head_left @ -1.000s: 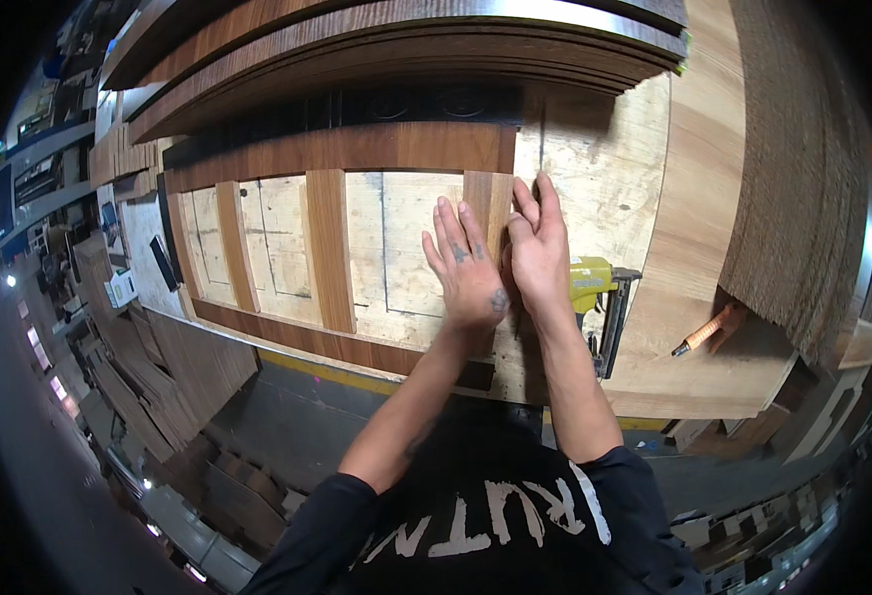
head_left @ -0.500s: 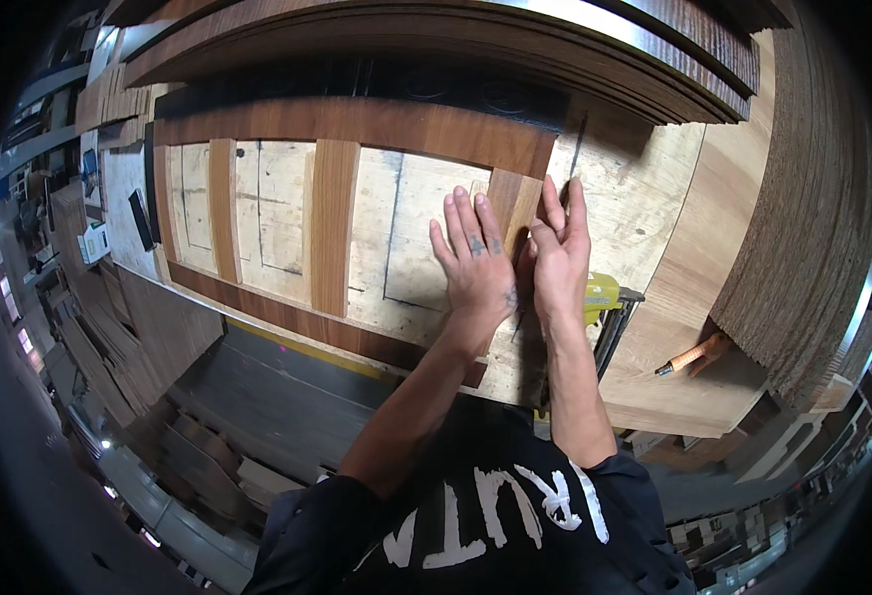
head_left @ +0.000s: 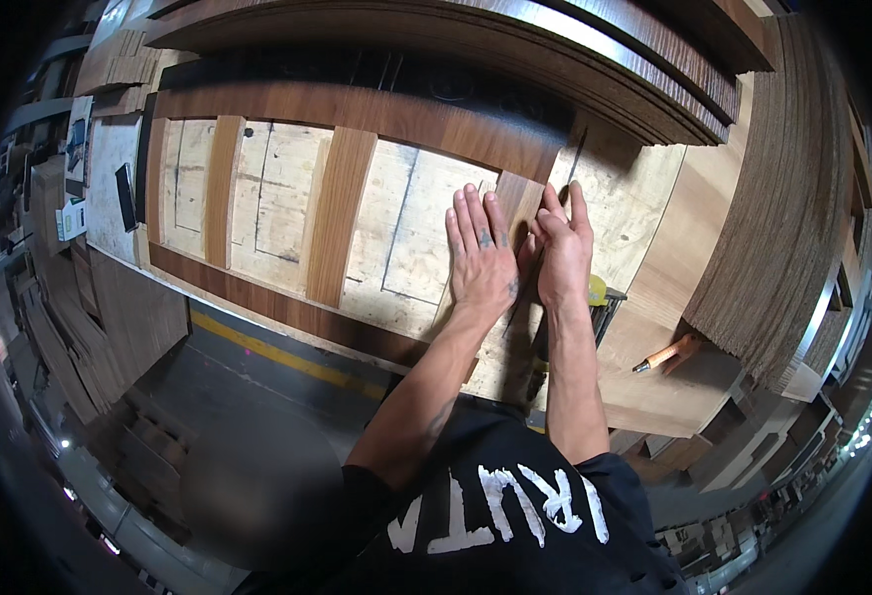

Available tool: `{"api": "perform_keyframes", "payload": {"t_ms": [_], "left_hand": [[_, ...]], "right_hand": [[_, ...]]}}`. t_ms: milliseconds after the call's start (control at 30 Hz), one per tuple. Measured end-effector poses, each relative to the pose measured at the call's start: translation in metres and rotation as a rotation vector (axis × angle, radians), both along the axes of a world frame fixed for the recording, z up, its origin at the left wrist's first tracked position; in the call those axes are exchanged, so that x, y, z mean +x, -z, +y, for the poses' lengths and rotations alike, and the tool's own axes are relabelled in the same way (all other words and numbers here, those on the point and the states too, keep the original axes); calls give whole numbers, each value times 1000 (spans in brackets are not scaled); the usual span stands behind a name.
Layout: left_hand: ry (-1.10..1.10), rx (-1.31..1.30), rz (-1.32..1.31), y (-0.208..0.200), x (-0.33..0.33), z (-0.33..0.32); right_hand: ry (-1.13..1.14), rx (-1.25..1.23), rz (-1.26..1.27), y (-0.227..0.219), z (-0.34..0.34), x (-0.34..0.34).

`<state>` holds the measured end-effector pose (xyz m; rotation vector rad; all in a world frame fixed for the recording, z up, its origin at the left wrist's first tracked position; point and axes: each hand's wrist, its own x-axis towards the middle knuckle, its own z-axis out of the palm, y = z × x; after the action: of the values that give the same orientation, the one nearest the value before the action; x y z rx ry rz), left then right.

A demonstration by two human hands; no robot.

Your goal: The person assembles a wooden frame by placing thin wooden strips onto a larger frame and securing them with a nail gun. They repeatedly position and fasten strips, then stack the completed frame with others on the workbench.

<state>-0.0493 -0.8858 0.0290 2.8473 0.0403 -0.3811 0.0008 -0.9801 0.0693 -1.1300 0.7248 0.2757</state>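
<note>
A wooden frame [head_left: 228,293] of brown rails and crosspieces lies flat on the pale, pencil-marked worktop [head_left: 411,218]. My left hand [head_left: 484,260] rests flat over its right end piece [head_left: 521,194], fingers stretched and side by side. My right hand [head_left: 563,253] stands on edge along the outer side of that piece, fingers stretched out and holding nothing that I can see. Part of the end piece is hidden under my hands. Just right of my right wrist is a yellow-green and black power tool [head_left: 603,294], partly covered by my forearm.
Stacked brown boards [head_left: 456,59] rise along the far side, and another tall stack [head_left: 768,198] stands at the right. An orange-handled tool [head_left: 666,354] lies on a board there. A black strip [head_left: 124,196] sits at the left end. Below, a yellow line [head_left: 267,349] crosses the floor.
The fingers of my left hand have drawn closer together, the hand staying on the end piece. My right hand keeps nearly the same place. The whole view has shifted slightly.
</note>
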Motion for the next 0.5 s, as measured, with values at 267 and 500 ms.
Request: {"api": "perform_keyframes", "payload": {"t_ms": [267,500], "left_hand": [[-30,24,-97,15,0,-1],[-109,72,-72,5,4,-9]], "right_hand": [[-266,-247,-131,-13,-8,-3],[-516,-1060,-311,-27,-40,-155]]}}
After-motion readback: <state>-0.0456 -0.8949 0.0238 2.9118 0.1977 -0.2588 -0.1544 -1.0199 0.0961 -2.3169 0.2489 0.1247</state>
